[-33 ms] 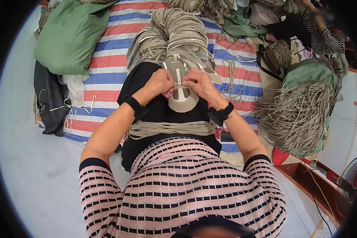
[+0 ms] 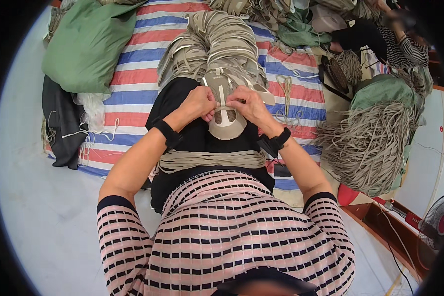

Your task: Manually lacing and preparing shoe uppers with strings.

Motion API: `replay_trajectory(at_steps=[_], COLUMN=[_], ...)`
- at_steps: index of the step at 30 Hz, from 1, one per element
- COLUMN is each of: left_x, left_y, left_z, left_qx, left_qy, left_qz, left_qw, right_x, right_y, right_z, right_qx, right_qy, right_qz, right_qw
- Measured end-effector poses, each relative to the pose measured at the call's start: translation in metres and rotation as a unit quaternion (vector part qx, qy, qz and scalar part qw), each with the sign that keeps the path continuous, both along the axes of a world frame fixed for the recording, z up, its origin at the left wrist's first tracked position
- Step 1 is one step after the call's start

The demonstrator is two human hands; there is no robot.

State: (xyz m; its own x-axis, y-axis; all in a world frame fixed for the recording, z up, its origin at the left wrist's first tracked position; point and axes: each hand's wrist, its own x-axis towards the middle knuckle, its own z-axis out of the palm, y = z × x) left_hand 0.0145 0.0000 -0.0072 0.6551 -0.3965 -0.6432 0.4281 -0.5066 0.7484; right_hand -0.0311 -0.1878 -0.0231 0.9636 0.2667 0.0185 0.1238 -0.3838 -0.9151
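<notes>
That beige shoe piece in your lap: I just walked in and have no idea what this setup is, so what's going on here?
A seated person holds a beige shoe upper over their lap, the left hand and right hand pinching it near its middle strap. A bundle of beige laces lies across the lap. Ahead, a stack of similar uppers sits on a striped mat, with a heap of laces to the right and a green sack to the left.
</notes>
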Motion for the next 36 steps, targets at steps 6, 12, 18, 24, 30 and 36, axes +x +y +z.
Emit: replay_trajectory(at_steps=[6, 12, 18, 24, 30, 36], left_x=[-0.006, -0.004, -0.005, -0.003, 0.023, 0.051], left_y=[0.009, 0.004, 0.004, -0.004, 0.08, 0.412], left_z=[-0.005, -0.007, -0.009, 0.006, 0.041, 0.122], left_qx=[0.063, 0.032, 0.038, 0.152, 0.216, 0.49], left_qy=[-0.32, -0.344, -0.391, -0.462, -0.512, -0.484], left_qz=[-0.169, -0.185, -0.213, -0.36, -0.309, 0.076], left_qw=[0.93, 0.92, 0.895, 0.796, 0.772, 0.72], right_x=[-0.002, -0.001, -0.003, 0.005, 0.002, -0.008], right_y=[-0.002, 0.005, 0.007, 0.004, -0.002, -0.035], right_z=[0.015, 0.005, 0.003, -0.006, -0.004, -0.007], right_qx=[-0.114, -0.174, -0.087, -0.037, -0.011, -0.017], right_qy=[-0.073, -0.089, -0.016, 0.063, 0.078, 0.056], right_qz=[0.012, 0.026, 0.007, 0.028, 0.078, 0.062], right_qw=[0.991, 0.98, 0.996, 0.997, 0.994, 0.996])
